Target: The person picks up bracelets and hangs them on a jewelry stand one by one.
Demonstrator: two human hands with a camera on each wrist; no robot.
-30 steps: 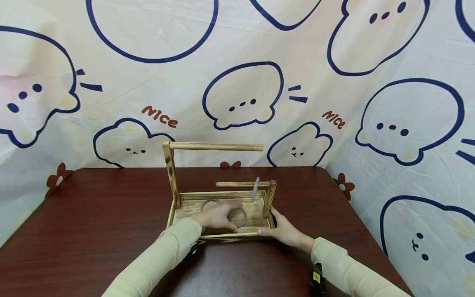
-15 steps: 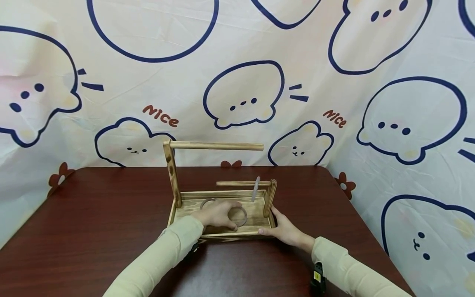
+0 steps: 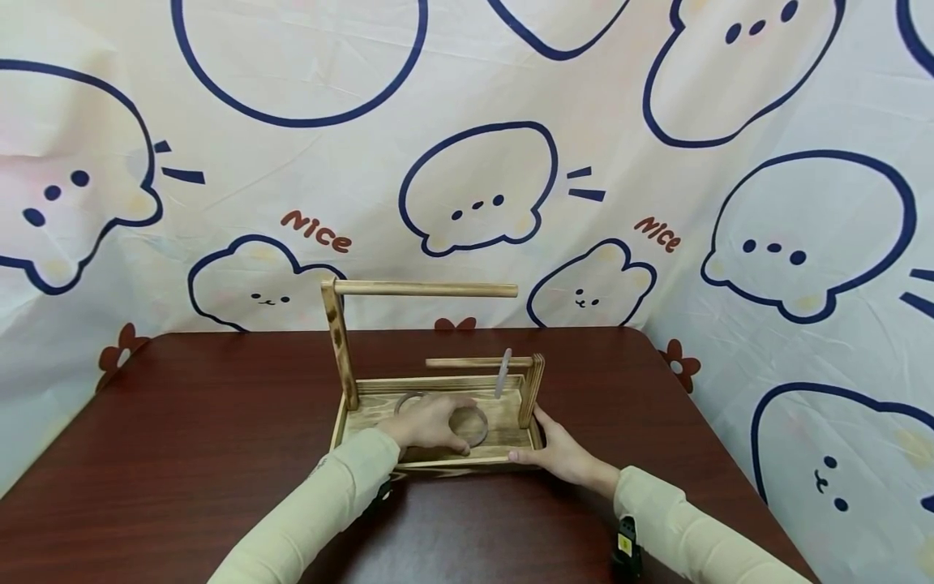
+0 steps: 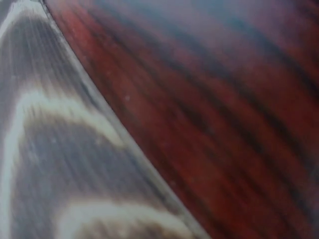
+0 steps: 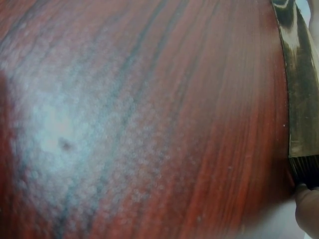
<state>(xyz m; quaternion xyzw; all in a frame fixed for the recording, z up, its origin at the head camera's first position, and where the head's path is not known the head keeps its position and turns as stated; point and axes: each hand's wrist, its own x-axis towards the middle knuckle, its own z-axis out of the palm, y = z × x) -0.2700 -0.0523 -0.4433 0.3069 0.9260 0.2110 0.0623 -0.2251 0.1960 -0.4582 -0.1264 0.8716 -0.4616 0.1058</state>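
A wooden rack [image 3: 426, 462] stands on the dark red table [image 3: 182, 454]; its tray carries a tall left post with a long dowel [image 3: 426, 288] and a short right post with a short dowel [image 3: 467, 362]. One grey ring [image 3: 502, 373] hangs on the short dowel. My left hand [image 3: 430, 422] reaches into the tray and pinches a second grey ring [image 3: 477, 428] lying flat, between thumb and forefinger. A third ring [image 3: 407, 398] peeks out behind that hand. My right hand [image 3: 554, 450] grips the tray's front right corner. The right wrist view shows a fingertip [image 5: 309, 211] at the tray's edge [image 5: 299, 74].
A cartoon-printed cloth [image 3: 474, 162] hangs close behind and to the right of the table. The table's rounded far corners lie left and right of the rack. The left wrist view is a blurred close-up of burnt wood grain [image 4: 50, 149] beside the table top [image 4: 224, 99].
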